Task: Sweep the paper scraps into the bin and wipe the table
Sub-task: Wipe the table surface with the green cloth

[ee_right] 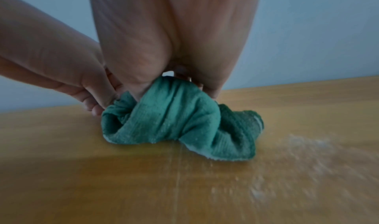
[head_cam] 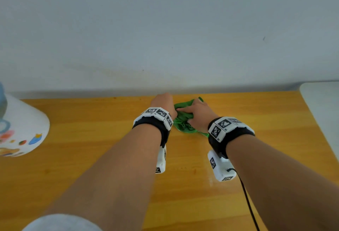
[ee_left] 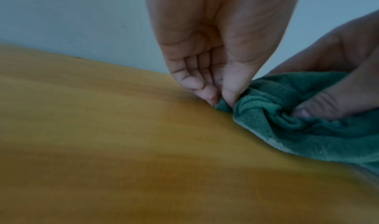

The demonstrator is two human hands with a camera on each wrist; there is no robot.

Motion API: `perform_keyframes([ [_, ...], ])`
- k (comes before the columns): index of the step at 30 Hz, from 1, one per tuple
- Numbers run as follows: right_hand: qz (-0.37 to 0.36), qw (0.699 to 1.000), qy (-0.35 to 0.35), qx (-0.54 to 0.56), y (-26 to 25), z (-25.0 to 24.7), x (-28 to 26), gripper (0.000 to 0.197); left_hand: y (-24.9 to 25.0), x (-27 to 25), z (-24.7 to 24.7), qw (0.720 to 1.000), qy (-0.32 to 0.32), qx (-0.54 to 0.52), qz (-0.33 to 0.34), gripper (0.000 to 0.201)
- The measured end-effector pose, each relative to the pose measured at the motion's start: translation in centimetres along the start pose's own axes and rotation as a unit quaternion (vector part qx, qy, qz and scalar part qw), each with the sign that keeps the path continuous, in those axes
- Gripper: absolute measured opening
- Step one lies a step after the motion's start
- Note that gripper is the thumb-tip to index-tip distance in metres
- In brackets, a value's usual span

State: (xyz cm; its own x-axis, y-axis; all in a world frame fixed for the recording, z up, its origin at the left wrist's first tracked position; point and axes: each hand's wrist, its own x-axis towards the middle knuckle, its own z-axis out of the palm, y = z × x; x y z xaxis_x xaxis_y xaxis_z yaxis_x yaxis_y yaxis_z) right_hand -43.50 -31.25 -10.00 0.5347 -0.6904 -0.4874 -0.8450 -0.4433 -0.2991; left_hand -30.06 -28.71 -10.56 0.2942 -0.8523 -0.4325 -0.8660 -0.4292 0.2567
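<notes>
Item: green cloth (head_cam: 183, 120), bunched, lying on the wooden desk (head_cam: 91, 157) near its far edge by the wall. Left hand (head_cam: 163, 102) is pinching the cloth's left corner between thumb and fingertips (ee_left: 211, 96). Right hand (head_cam: 197, 113) is gripping the bunched middle, fingers curled over it. The cloth is sitting between the two hands, its long axis running left to right; both are touching it, the right holding more. Wet streaks (ee_right: 287, 162) are showing on the nearer desk. A patterned white container (head_cam: 22, 129) is standing far left. No paper scraps are in view; wiping appears underway.
</notes>
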Motion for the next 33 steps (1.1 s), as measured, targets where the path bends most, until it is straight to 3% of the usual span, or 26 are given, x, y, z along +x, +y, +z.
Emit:
perform_keyframes([
  [17, -0.053, 0.997, -0.052, -0.025, -0.2, 6.8, -11.3, 0.055, 0.4, -13.4, 5.7, 0.997, -0.054, 0.024, -0.045, 0.04],
  [33, -0.089, 0.993, -0.072, -0.039, 1.6, 13.2, -22.8, 0.054, 2.0, -25.9, 12.7, 0.995, -0.061, -0.005, -0.073, 0.037],
])
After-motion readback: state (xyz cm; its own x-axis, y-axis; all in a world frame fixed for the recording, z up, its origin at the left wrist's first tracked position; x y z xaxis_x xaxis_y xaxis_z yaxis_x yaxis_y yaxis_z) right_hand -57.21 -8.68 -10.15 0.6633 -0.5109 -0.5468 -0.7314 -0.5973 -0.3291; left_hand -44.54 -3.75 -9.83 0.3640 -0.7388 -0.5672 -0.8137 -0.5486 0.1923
